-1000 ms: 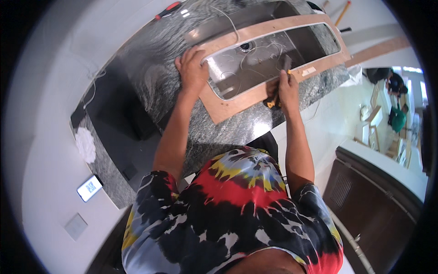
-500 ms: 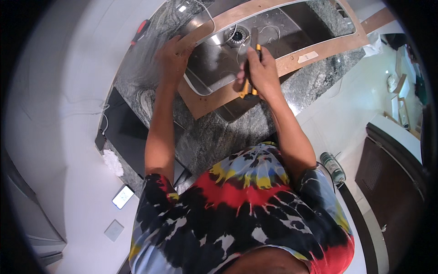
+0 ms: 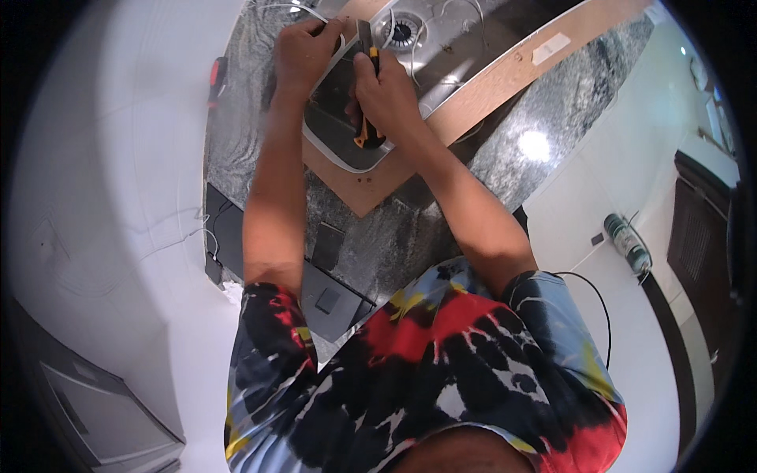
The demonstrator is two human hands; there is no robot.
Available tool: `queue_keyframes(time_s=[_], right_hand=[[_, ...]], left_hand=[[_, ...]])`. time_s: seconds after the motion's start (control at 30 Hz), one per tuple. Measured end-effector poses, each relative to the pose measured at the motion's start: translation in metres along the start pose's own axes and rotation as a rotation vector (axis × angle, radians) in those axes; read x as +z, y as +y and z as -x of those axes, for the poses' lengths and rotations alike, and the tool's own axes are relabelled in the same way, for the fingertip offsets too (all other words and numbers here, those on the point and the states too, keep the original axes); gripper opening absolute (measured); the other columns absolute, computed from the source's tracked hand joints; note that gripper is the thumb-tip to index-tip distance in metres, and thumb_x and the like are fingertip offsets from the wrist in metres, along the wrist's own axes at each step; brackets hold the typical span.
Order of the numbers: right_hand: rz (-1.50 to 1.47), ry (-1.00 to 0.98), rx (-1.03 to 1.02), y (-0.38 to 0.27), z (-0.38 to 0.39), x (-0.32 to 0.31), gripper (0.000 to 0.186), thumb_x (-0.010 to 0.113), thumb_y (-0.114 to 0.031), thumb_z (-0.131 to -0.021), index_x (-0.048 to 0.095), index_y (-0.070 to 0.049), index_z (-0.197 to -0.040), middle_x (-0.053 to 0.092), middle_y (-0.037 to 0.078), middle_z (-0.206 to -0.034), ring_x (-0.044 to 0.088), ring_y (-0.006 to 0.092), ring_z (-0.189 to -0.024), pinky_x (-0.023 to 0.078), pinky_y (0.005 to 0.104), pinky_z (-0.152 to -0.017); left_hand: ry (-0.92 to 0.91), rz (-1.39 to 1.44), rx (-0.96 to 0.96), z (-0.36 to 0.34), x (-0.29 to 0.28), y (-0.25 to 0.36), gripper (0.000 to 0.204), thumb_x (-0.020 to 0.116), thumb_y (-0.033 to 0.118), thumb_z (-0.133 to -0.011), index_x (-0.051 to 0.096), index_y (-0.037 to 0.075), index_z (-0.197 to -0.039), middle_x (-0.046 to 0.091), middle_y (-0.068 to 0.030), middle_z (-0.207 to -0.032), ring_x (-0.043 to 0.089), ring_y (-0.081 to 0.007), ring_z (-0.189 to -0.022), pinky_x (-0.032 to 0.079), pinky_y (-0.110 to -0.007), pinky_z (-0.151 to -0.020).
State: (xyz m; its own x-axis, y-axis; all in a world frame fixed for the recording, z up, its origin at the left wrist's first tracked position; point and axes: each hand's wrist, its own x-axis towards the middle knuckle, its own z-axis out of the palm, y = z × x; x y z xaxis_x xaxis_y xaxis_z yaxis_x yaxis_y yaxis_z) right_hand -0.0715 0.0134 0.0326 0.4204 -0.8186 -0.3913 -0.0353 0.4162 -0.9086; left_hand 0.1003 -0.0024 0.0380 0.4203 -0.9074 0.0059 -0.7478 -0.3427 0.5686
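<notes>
My right hand [image 3: 386, 94] is wrapped round a black-and-yellow utility knife [image 3: 369, 134], its broad blade pointing up and away over the sink. Just left of the blade, my left hand [image 3: 303, 59] pinches a thin white strip [image 3: 296, 7] at the inner edge of a brown wooden board [image 3: 355, 189]. White edging [image 3: 335, 164] follows the board's cut-out. Through the opening shows the steel sink [image 3: 465, 67] with its round drain [image 3: 402, 31]. Loops of white strip lie across the basin.
A red-and-black screwdriver [image 3: 217, 79] lies by the wall on the grey stone counter [image 3: 378, 236]. Nearer me is a dark laptop-like slab [image 3: 335, 299] with a white cable. A green canister [image 3: 627, 240] stands at right. A paper label [image 3: 550, 49] sticks to the board.
My right hand and the knife have moved left, close to my left hand. The view has shifted, so the sink and board sit higher. My left hand now pinches the strip at the board's edge.
</notes>
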Motion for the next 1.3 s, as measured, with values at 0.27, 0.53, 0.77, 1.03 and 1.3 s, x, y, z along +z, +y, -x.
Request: queue_keyframes(time_s=[0.27, 0.53, 0.77, 1.03, 1.3], right_hand=[[-0.234, 0.08, 0.028, 0.003, 0.002, -0.001, 0.033, 0.05, -0.028, -0.108, 0.052, 0.005, -0.103, 0.065, 0.014, -0.072, 0.068, 0.0226, -0.052, 0.054, 0.0378, -0.048], [-0.143, -0.027, -0.039, 0.012, -0.001, 0.004, 0.034, 0.051, -0.028, -0.107, 0.054, 0.004, -0.096, 0.065, 0.012, -0.069, 0.068, 0.0222, -0.052, 0.052, 0.0349, -0.048], [0.009, -0.11, 0.089, 0.011, 0.003, -0.001, 0.039, 0.048, -0.032, -0.107, 0.056, 0.005, -0.098, 0.066, 0.013, -0.067, 0.069, 0.0239, -0.053, 0.055, 0.0376, -0.054], [0.094, -0.122, 0.143, 0.01, 0.007, 0.004, 0.037, 0.049, -0.031, -0.107, 0.056, 0.004, -0.101, 0.067, 0.013, -0.07, 0.069, 0.0235, -0.053, 0.055, 0.0376, -0.049], [0.129, -0.127, 0.131, 0.014, 0.009, 0.004, 0.039, 0.05, -0.031, -0.108, 0.056, 0.005, -0.097, 0.063, 0.013, -0.062, 0.067, 0.0236, -0.049, 0.055, 0.0378, -0.047]], left_hand=[[0.084, -0.084, 0.083, 0.018, -0.001, 0.015, 0.036, 0.076, 0.04, -0.088, 0.081, 0.005, -0.094, 0.076, -0.0133, -0.078, 0.074, -0.0247, -0.073, 0.055, -0.036, -0.071], [0.199, -0.113, 0.123, 0.015, 0.007, -0.006, 0.03, 0.073, 0.034, -0.089, 0.081, 0.006, -0.095, 0.074, -0.0131, -0.073, 0.073, -0.0256, -0.066, 0.054, -0.035, -0.065], [0.314, 0.175, 0.074, 0.017, 0.018, -0.02, 0.025, 0.079, 0.024, -0.086, 0.079, -0.001, -0.09, 0.074, -0.0101, -0.07, 0.069, -0.0134, -0.063, 0.053, -0.031, -0.062], [0.271, 0.205, 0.081, 0.01, 0.016, -0.029, 0.023, 0.081, 0.021, -0.084, 0.079, -0.001, -0.088, 0.074, -0.0095, -0.07, 0.066, -0.0099, -0.064, 0.053, -0.029, -0.062], [0.254, 0.29, 0.046, 0.015, 0.017, -0.015, 0.017, 0.071, 0.011, -0.086, 0.073, -0.005, -0.081, 0.068, -0.017, -0.065, 0.064, -0.0185, -0.058, 0.049, -0.036, -0.058]])
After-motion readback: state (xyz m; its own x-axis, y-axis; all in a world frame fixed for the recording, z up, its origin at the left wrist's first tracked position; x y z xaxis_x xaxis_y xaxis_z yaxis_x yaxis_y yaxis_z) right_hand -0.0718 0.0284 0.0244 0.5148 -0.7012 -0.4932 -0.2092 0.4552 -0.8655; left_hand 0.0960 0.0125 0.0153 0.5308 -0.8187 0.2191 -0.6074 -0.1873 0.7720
